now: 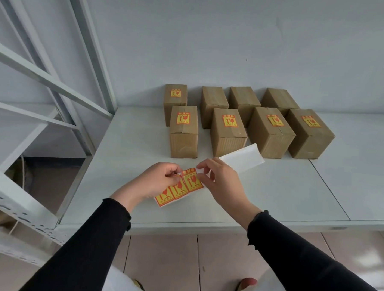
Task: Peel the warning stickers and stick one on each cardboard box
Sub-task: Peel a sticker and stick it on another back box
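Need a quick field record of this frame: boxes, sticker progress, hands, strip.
boxes: eight cardboard boxes on the white shelf, two rows of four
stickered: five, namely the front row of four and the back-left box
unstickered: three back-row boxes, e.g.
sticker strip: three stickers visible, emptied backing trailing right
left hand: pinches the strip's upper edge
right hand: pinches the backing by the top sticker
stage: peeling the next sticker
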{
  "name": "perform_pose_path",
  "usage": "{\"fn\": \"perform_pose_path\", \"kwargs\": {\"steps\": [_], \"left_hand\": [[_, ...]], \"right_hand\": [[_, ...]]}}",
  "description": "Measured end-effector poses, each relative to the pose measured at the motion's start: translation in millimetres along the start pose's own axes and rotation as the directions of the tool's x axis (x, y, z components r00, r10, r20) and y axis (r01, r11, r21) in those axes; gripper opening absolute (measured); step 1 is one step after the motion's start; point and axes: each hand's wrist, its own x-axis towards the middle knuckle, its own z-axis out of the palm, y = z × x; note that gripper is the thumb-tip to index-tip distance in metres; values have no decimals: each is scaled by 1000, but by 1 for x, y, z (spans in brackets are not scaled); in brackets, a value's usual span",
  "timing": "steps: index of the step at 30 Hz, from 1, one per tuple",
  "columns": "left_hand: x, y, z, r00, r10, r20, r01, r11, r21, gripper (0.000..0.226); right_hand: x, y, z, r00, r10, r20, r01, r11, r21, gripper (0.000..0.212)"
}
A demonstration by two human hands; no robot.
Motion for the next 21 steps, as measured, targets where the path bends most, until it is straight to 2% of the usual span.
{"fn": "perform_pose_path", "kwargs": {"steps": [4, 12, 17, 21], "left_hand": [[-5, 2, -2, 1000, -3, 28, 7, 989, -145, 16], [-7, 2, -2, 998, -13, 55, 26, 970, -241, 16], [-5, -2, -2, 997, -13, 75, 29, 977, -211, 12], [3, -12, -2, 999, -23, 23, 26, 990, -135, 6]], "right_hand": [[0, -7, -2, 999, -17, -27, 16, 999, -32, 21], [1, -11, -3, 993, -65, -95, 58, 995, -76, 17], [3, -11, -2, 991, -110, -73, 102, 989, -111, 13], [4, -7, 2, 994, -99, -46, 97, 995, -31, 11]]}}
